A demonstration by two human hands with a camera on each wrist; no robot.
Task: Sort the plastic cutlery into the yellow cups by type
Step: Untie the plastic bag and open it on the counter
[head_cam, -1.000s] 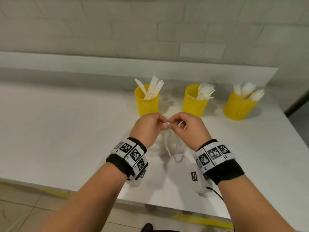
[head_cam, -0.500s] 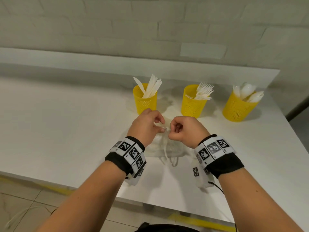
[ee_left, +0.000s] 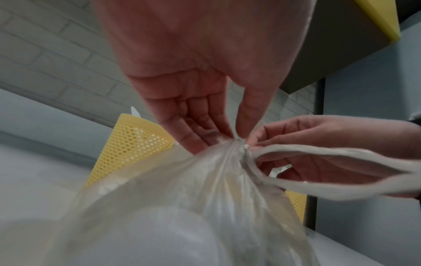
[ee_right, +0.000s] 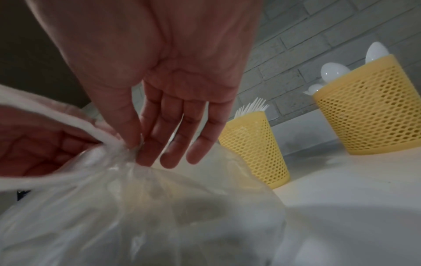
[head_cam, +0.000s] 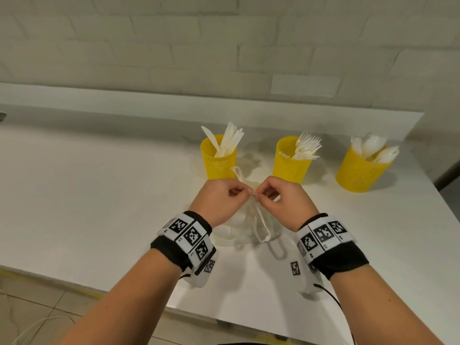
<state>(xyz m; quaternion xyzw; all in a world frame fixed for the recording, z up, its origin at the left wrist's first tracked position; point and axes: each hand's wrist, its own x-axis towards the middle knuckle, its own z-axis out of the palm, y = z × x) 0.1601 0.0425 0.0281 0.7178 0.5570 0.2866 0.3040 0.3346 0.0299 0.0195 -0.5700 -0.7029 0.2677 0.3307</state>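
Note:
Three yellow mesh cups stand in a row at the back of the white table (head_cam: pixel 99 195). The left cup (head_cam: pixel 219 160) holds knives, the middle cup (head_cam: pixel 290 163) forks, the right cup (head_cam: pixel 358 170) spoons. In front of them lies a clear plastic bag (head_cam: pixel 249 225) tied at the top. My left hand (head_cam: pixel 245 192) and right hand (head_cam: pixel 258 195) meet over it, and each pinches the knot (ee_left: pixel 241 149) between thumb and fingertips. The wrist views show the bag (ee_right: pixel 136 207) bunched under the fingers, with its handle loops (ee_left: pixel 341 180) hanging free. What the bag holds is blurred.
A white brick wall (head_cam: pixel 224 58) and a low ledge run behind the cups. The table's near edge (head_cam: pixel 224 317) lies just under my forearms, with tiled floor below. A dark post (head_cam: pixel 448 175) stands past the table's right end.
My hands were together, drew slightly apart half a second ago, and now pinch the knot together again. One handle loop now sticks up towards the knife cup.

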